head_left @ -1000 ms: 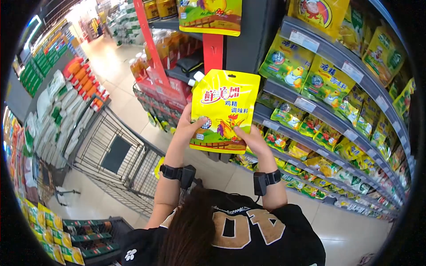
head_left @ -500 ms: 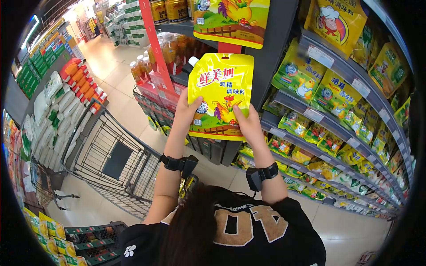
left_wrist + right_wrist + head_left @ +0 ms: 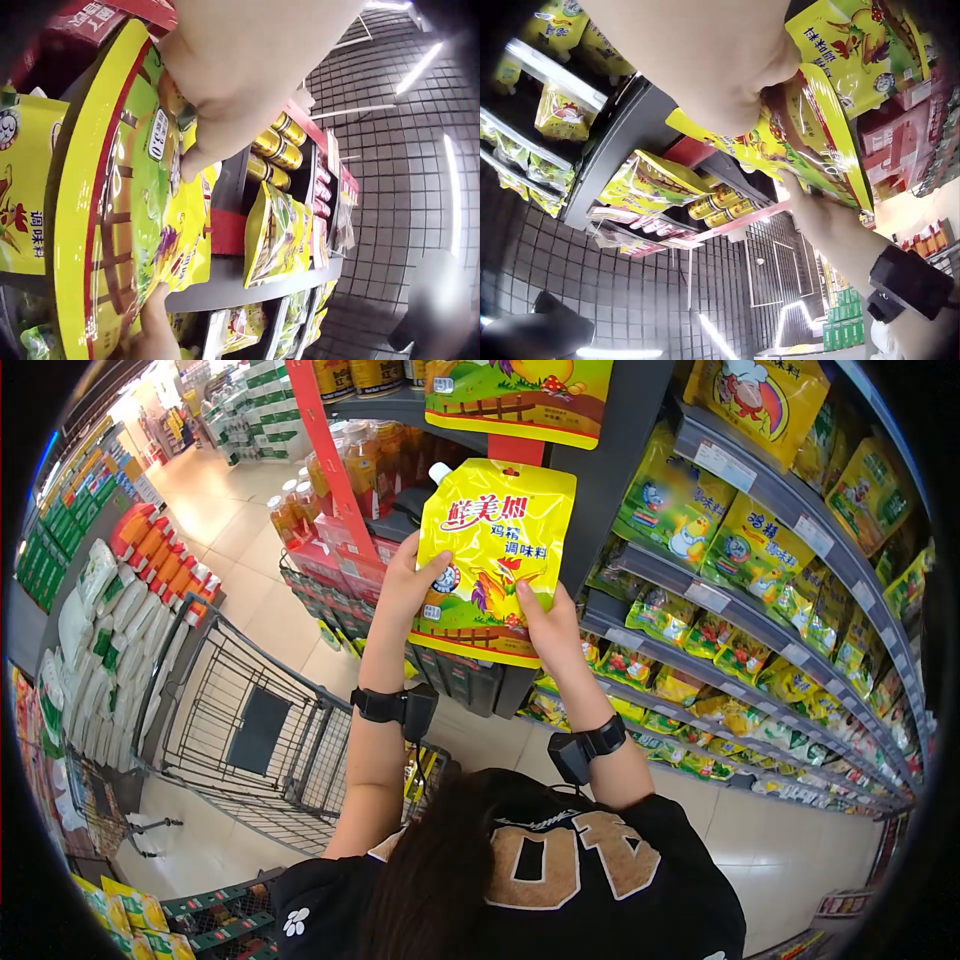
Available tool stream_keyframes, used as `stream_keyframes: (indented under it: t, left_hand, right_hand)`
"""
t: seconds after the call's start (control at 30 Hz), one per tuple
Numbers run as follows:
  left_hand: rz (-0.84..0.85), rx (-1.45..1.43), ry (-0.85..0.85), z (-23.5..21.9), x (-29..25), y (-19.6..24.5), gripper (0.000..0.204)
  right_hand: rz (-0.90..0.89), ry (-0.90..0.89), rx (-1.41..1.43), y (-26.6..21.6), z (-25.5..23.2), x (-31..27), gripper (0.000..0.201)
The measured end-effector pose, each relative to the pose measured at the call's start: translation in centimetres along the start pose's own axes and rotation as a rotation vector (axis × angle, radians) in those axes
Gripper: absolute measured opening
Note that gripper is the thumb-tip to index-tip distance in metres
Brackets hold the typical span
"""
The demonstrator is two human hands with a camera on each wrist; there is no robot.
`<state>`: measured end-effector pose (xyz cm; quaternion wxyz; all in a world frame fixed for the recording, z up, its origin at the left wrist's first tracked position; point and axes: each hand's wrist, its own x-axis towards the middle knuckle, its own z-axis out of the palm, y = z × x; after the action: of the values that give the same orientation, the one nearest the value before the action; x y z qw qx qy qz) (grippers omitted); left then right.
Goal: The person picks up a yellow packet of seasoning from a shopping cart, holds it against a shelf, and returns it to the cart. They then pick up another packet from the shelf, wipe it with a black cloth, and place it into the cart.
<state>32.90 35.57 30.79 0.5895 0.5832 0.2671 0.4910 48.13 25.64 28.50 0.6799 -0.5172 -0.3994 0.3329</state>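
A yellow pouch of chicken seasoning with a white corner spout and a printed rooster is held up, front towards the head camera. My left hand grips its left edge, thumb over the front. On the lower right edge, my right hand pinches it the same way; the fingers behind the pouch are hidden. The left wrist view shows the lower part of the pouch bulging near the lens, with both thumbs on it. Behind and above hangs a similar yellow pouch on the shelf end.
Shelves of yellow and green seasoning packets run along the right. A wire shopping cart stands at the left, near stacked white bags. Bottled drinks and gold cans sit on the display behind the pouch.
Both hands have raised the pouch, bringing it higher and slightly left in the head view. Their grip on its two edges stays about the same.
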Motion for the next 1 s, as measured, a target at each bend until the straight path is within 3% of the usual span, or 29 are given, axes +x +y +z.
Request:
stream_keyframes:
  t: [0.33,0.47,0.53,0.6,0.67,0.7,0.77,0.87,1.0]
  left_hand:
    - [-0.103,-0.149,-0.043,0.0,-0.1,-4.9,0.028]
    - [-0.124,-0.071,0.005,-0.5,-0.4,-7.1,0.026]
    - [-0.097,-0.052,0.027,-0.9,-0.9,-9.2,0.025]
    - [-0.140,0.017,0.085,-2.2,-2.0,-12.4,0.025]
    - [-0.166,0.010,0.118,-3.7,-4.2,-14.8,0.023]
    - [-0.245,0.002,0.095,-4.3,-5.7,-15.2,0.023]
    - [-0.380,0.006,0.112,-5.8,-8.6,-16.6,0.023]
    - [-0.502,-0.013,0.294,-8.1,-13.7,-17.0,0.030]
    - [-0.618,0.019,0.552,-12.0,-21.8,-16.1,0.030]
  right_hand:
    - [0.144,-0.053,-0.034,3.4,-2.4,0.5,0.030]
    - [0.085,-0.134,-0.118,9.4,-5.3,0.6,0.024]
    - [0.296,-0.219,-0.147,12.3,-7.1,-0.9,0.019]
    - [0.276,-0.290,-0.171,15.0,-8.5,-3.1,0.018]
    - [0.574,-0.321,-0.104,17.1,-9.3,-5.2,0.019]
    - [0.591,-0.340,-0.103,17.0,-9.2,-6.2,0.019]
    - [0.820,-0.477,-0.352,16.3,-8.4,-7.8,0.027]
    - [0.915,-0.645,-0.320,17.8,-6.5,-9.2,0.032]
    - [0.925,-0.854,-0.191,18.5,0.5,-10.6,0.030]
